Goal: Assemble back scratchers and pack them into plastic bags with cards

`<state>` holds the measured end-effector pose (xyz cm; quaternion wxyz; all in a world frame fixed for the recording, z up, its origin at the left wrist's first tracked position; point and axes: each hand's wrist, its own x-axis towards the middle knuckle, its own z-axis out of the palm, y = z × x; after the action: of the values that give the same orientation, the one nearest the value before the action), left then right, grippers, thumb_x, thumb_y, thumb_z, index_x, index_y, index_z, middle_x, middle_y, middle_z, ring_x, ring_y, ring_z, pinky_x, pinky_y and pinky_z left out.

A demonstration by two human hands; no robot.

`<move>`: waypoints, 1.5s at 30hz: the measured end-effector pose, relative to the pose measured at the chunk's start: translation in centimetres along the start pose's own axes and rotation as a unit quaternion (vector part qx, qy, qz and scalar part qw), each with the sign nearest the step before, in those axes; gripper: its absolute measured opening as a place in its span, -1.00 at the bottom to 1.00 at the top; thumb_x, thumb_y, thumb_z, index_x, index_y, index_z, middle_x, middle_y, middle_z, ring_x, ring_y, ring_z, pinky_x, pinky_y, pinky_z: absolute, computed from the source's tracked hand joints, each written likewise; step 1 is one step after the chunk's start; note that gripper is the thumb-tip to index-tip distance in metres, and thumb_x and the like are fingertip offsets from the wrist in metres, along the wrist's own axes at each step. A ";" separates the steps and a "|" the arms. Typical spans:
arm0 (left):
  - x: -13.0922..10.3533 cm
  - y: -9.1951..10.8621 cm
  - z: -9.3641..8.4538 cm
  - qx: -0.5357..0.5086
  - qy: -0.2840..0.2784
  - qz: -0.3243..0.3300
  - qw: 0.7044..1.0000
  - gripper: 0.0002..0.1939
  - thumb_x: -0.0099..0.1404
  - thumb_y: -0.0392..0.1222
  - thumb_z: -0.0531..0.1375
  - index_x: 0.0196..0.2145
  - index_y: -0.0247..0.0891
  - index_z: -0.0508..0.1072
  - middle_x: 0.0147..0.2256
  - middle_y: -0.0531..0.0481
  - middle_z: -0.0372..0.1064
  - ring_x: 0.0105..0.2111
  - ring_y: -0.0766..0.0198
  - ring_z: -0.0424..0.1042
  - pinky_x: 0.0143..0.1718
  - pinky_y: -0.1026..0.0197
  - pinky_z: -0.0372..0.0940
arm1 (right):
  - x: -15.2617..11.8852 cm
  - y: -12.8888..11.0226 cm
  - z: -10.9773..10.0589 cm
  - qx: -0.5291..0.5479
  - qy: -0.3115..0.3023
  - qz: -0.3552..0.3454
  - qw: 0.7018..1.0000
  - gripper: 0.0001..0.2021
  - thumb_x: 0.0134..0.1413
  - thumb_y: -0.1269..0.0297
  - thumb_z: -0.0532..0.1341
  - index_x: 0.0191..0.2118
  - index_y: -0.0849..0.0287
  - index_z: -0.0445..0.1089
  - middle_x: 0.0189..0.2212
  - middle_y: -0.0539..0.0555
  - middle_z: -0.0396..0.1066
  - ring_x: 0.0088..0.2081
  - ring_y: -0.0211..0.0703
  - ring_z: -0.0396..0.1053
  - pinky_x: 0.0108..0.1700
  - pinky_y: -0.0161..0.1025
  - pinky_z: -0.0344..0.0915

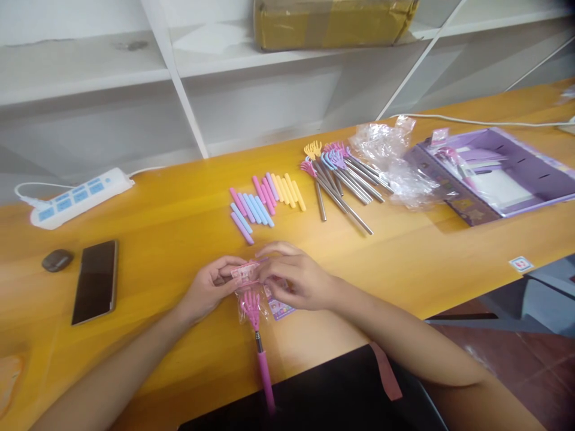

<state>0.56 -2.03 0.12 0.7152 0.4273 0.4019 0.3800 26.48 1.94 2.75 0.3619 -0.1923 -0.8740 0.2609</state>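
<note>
A white power strip with blue sockets [76,197], a dark oval case [57,260] and a black phone [96,281] are lying at the left of the orange wooden table [171,221]. The left hand [207,288] is pinching a pink printed card [245,273] atop a pink claw-headed telescopic scratcher in a clear bag [257,323]; the right hand [297,276] is gripping it too. Beyond are lying pastel rubber sleeves [265,197], metal scratchers [341,179] and a purple cardboard box [498,173].

Both forearms bare, no sleeves in view. Left hand [207,291] and right hand [299,279]: no rings or watch visible, though the view is soft.
</note>
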 end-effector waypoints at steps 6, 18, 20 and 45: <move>-0.1 0.0 -0.2 -0.010 0.006 -0.016 1.000 -0.65 0.32 -0.18 0.43 0.03 -0.26 0.55 -0.03 -0.17 0.65 -0.13 0.15 0.64 -0.03 0.16 0.48 | 0.0 0.0 0.0 -0.004 0.019 0.006 1.000 -0.81 0.18 0.49 0.21 -0.14 0.10 0.45 -0.19 0.05 0.55 0.13 -0.08 0.42 0.14 -0.06 0.43; -0.3 -0.6 -0.7 0.036 -0.021 -0.033 0.999 -0.62 0.34 -0.13 0.41 0.06 -0.30 0.58 -0.07 -0.23 0.66 -0.10 0.05 0.66 -0.01 0.10 0.50 | -0.2 -0.5 0.3 0.250 -0.039 0.290 0.923 -0.89 0.33 0.31 0.16 -0.23 0.21 0.37 -0.47 -0.04 0.44 -0.54 -0.36 0.38 -0.49 -0.41 0.29; -0.4 -0.4 -0.7 0.058 -0.040 -0.041 0.997 -0.58 0.30 -0.11 0.44 0.07 -0.29 0.59 -0.05 -0.23 0.66 -0.09 0.02 0.66 -0.02 0.07 0.50 | -0.1 -0.9 0.4 0.343 -0.076 0.366 0.862 -0.87 0.36 0.26 0.15 -0.20 0.22 0.34 -0.44 -0.05 0.45 -0.60 -0.38 0.39 -0.60 -0.45 0.24; 0.3 1.8 -1.0 -0.118 0.081 0.065 0.987 -0.63 0.33 0.06 0.34 -0.06 -0.26 0.50 -0.37 -0.05 0.55 -0.54 0.26 0.46 -0.59 0.31 0.32 | 1.9 -1.2 -7.3 0.334 0.028 0.332 0.882 -0.58 0.24 -0.10 0.36 -0.15 0.20 0.36 -0.30 0.06 0.51 -0.40 -0.31 0.42 -0.32 -0.32 0.38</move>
<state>-0.60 -0.77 1.39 0.6994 0.3328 0.3818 0.5042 30.38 4.29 8.91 0.3216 -0.3463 -0.6094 0.6367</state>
